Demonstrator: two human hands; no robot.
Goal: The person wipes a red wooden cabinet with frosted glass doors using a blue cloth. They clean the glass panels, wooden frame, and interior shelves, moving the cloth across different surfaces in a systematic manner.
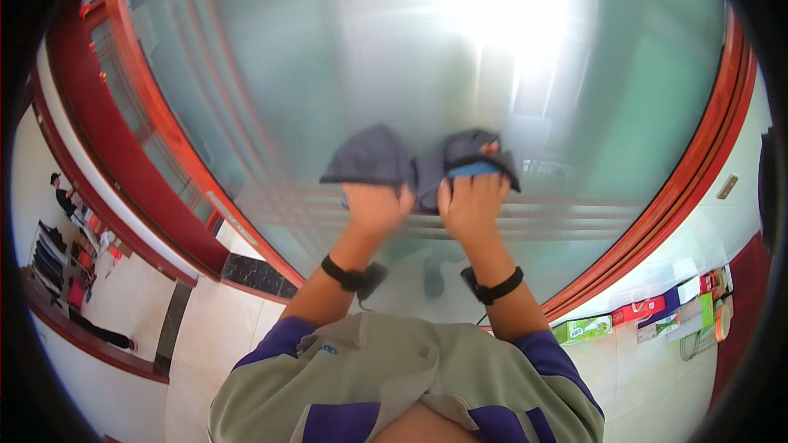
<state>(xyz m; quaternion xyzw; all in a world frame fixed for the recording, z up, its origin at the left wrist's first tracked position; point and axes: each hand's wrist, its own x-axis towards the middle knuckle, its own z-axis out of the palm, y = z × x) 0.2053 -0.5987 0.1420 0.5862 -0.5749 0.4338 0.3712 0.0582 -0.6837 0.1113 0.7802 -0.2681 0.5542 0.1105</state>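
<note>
A dark grey cloth (373,153) with black edging and some blue showing spans both of my hands in front of a large frosted glass pane (279,90). My left hand (376,208) grips the cloth's left part, its fingers hidden under the fabric and its outline slightly blurred. On the other side, my right hand (476,207) has its fingers bent over the cloth's blue part, and one fingertip shows above a fold. The cloth looks pressed to the glass, though the contact itself is hidden. Both wrists wear black straps.
A red wooden frame (698,168) borders the glass. Several colourful boxes (640,310) stand on the floor at right. Through a doorway at left are a person (63,195) in dark clothes and a rack of hanging clothes (48,258). Pale tiles (205,320) cover the floor.
</note>
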